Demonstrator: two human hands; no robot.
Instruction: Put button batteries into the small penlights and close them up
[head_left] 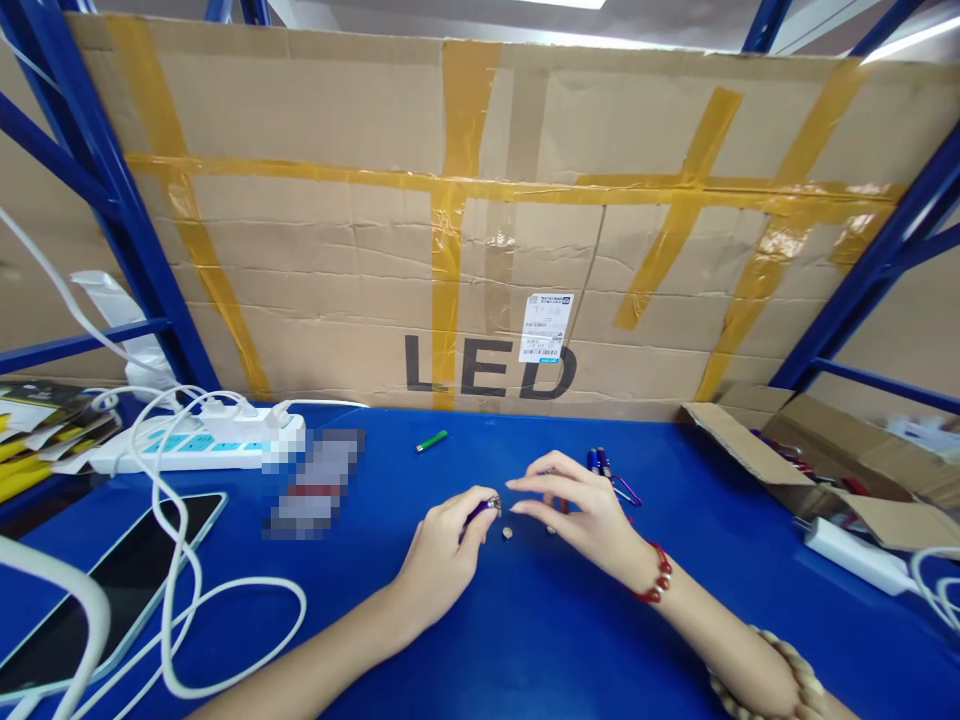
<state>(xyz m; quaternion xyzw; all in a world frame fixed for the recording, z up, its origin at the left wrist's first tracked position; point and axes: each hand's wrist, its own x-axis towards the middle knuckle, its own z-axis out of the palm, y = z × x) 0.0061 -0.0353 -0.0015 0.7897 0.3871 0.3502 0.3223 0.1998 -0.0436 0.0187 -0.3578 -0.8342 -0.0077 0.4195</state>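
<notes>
My left hand (444,540) is closed around a small dark-blue cylinder with a silver end (491,504), which points to the right. Most of its body is hidden by my fingers. Just to the right, my right hand (581,505) hovers with thumb and fingers apart, and I see nothing between them. Below the gap between my hands lies a small round silver piece (508,534). Another small piece (551,530) shows partly under my right hand. Behind that hand are blue cylinders (598,461) beside a purple carabiner (627,490).
A slim green cylinder (431,441) lies farther back on the blue table (487,640). To the left are a phone (142,570), looping white cables (296,590) and a power strip (202,445). An open cardboard box (810,450) and a white adapter (859,556) sit at right; a large cardboard panel (360,260) stands behind.
</notes>
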